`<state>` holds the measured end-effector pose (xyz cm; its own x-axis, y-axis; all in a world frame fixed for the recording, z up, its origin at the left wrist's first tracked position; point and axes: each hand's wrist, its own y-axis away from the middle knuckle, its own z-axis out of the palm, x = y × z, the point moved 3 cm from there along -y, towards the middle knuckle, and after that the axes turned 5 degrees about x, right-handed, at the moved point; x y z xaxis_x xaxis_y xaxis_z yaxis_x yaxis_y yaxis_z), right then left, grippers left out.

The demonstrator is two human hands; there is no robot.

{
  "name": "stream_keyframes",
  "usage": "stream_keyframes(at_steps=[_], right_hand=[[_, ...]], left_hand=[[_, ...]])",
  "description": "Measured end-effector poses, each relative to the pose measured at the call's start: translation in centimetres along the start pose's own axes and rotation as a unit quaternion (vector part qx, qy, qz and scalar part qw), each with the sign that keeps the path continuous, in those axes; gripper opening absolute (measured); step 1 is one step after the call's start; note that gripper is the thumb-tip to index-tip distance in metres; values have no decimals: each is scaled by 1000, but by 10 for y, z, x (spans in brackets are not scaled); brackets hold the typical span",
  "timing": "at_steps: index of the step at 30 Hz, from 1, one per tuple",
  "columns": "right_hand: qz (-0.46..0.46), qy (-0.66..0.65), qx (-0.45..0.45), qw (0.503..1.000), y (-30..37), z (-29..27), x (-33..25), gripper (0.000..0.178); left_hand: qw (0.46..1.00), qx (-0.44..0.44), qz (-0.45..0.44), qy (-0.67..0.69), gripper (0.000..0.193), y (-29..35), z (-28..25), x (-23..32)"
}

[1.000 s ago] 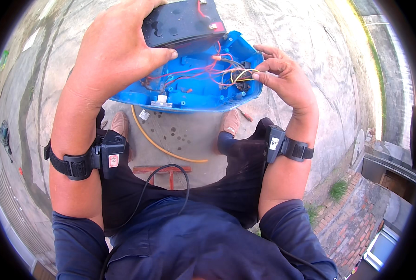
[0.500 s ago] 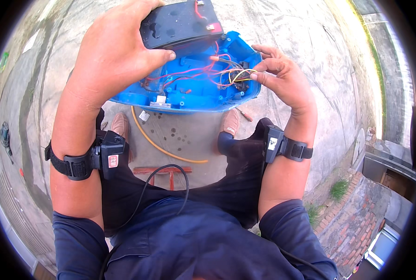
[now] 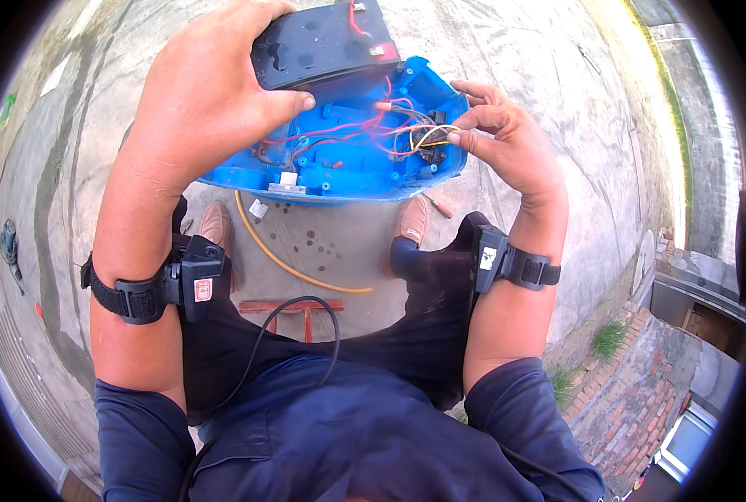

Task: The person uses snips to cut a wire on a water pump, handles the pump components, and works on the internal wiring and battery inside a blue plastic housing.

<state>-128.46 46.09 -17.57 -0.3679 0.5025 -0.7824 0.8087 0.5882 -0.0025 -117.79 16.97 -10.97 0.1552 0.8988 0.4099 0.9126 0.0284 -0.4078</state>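
My left hand point(image 3: 201, 92) is wrapped round a black box-shaped battery point(image 3: 319, 50), its thumb along the near edge. A red wire point(image 3: 358, 18) runs to the battery, and a small metal terminal shows at its right corner. Beneath the battery lies an open blue plastic housing point(image 3: 348, 171), with red, yellow and white wires across its inside. At the right end of the housing, my right hand point(image 3: 507, 138) pinches yellow and white wires point(image 3: 436, 132) between thumb and finger; its other fingers rest by the rim. The battery hides the housing's far left part.
An orange hose point(image 3: 285, 269) curves over the concrete floor between my shoes point(image 3: 412, 222). A screwdriver point(image 3: 438, 206) lies by the right shoe. Close to me stands a red metal frame point(image 3: 306, 314), with a black cable point(image 3: 335, 326) looping over it. A brick edge point(image 3: 641, 402) runs at the right.
Almost nothing differs. The right hand has shifted very slightly at the wires; the left hand keeps the battery in place.
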Motion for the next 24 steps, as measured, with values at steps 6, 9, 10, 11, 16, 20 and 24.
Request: stream_keyframes(at_steps=[6,9,10,11,16,20,24], right_hand=[[-10,13,3,1000,0,0,1,10],[-8,15,5,1000,1,0,1,10],[-7,14,4,1000,1,0,1,10],[-7,14,4,1000,0,0,1,10],[-7,9,0,1000,0,0,1,10],[-10,7,1,1000,0,0,4,10],[-9,3,-2,1000,0,0,3,10]], left_hand=[[1000,3,3,2,66,0,0,-1],[1000,3,6,4,66,0,1,-1],[1000,1,2,2,66,0,1,-1],[1000,1,2,2,66,0,0,-1],[1000,-1,1,-4,67,0,0,-1],[1000,0,0,-4,67,0,0,0],[1000,-2,-3,-3,66,0,0,0]])
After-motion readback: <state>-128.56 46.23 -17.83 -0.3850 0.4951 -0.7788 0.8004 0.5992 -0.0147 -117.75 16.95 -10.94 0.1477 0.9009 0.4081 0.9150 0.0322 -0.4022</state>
